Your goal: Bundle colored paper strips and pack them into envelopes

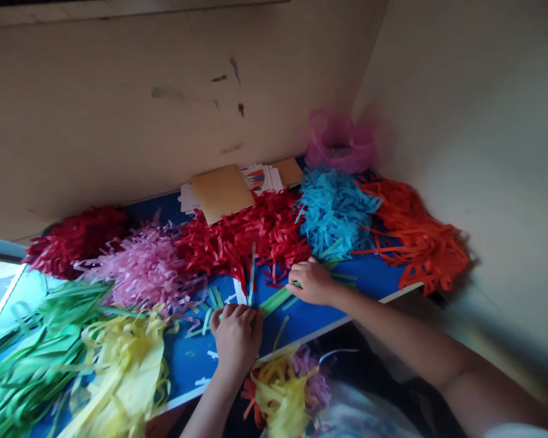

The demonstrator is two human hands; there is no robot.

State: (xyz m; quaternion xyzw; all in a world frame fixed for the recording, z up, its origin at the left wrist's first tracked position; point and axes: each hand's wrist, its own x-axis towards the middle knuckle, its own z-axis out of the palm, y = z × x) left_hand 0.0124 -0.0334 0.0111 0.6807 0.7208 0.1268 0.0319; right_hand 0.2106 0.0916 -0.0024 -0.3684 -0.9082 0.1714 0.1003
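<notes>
The left hand (235,340) pinches flat green paper strips (274,301); the right hand (310,281) presses their end.

**Q:** What class of site is this?

**A:** A paper-craft work corner.

**Q:** What evidence supports that?

**A:** Beneath the right hand's fingers (301,277) lie long green paper strips (274,301). Beyond the fingers, a heap of cyan shredded paper strips (333,213) sits on a flat blue tabletop (374,274), against a scuffed cream plaster wall (119,103).
</notes>
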